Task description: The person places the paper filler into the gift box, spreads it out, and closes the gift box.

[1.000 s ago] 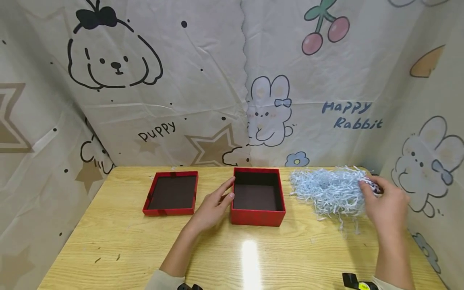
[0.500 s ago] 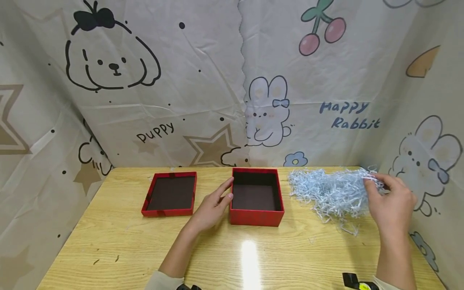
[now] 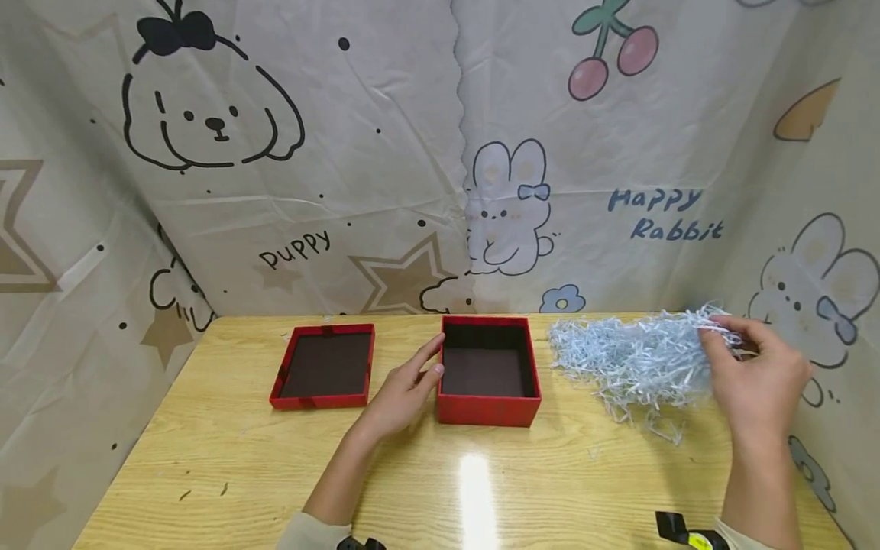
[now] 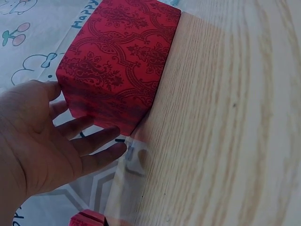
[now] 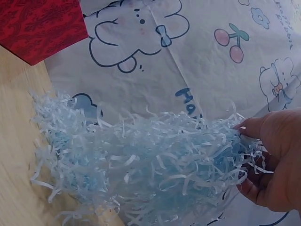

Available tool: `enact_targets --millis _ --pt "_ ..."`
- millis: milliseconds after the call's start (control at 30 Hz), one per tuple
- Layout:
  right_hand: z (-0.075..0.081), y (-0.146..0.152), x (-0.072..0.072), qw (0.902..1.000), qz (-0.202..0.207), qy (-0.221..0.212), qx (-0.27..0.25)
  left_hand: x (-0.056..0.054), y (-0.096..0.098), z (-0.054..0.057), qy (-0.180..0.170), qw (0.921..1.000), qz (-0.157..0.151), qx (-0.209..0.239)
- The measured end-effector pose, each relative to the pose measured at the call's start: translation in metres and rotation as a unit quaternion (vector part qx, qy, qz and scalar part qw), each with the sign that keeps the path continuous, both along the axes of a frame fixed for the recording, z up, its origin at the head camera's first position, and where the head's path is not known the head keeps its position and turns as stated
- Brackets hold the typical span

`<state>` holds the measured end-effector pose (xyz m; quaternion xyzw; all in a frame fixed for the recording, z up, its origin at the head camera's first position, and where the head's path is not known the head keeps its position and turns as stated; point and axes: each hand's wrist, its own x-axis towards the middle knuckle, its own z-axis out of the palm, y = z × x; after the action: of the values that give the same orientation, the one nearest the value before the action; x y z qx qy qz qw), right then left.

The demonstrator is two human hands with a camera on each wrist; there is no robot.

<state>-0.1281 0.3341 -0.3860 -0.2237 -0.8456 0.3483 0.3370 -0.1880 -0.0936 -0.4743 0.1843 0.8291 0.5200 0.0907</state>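
My left hand (image 3: 402, 397) is at the left side of an open red box (image 3: 488, 413) with a dark interior. In the left wrist view, the fingers are extended and spread against the patterned red box wall (image 4: 117, 56). Off to the right, my right hand (image 3: 761, 374) pinches the right end of a heap of pale blue shredded paper (image 3: 639, 359). Strands of shredded paper (image 5: 150, 165) stick out between thumb and fingers in the right wrist view, and the held end is raised.
A shallow red lid (image 3: 323, 402) lies inside-up left of the box. Behind the wooden table (image 3: 550, 481) hangs a printed cloth (image 3: 385, 92), which also closes in both sides. Small dark bits (image 3: 185, 495) lie at the table's front left.
My right hand has moved to the right and slightly up, drawing the end of the shredded paper with it. My left hand has stayed at the box.
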Motion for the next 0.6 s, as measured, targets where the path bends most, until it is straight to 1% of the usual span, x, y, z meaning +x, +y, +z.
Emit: enact_targets --millis 67,167,400,600 --pt "0.005 0.001 0.001 1.0000 -0.003 0.002 -0.003 -0.001 0.001 0.000 0.003 1.0000 0.000 0.000" --pt "0.011 0.001 0.000 0.9998 -0.008 0.015 0.010 -0.001 0.002 0.000 0.007 1.0000 -0.003 0.000" --pt "0.028 0.002 -0.003 0.9990 -0.026 0.030 0.020 -0.001 0.001 -0.001 0.011 0.9999 -0.004 0.007" --pt "0.042 0.002 -0.005 0.9988 -0.021 0.042 0.016 0.000 0.001 0.000 0.012 0.9999 0.001 0.003"
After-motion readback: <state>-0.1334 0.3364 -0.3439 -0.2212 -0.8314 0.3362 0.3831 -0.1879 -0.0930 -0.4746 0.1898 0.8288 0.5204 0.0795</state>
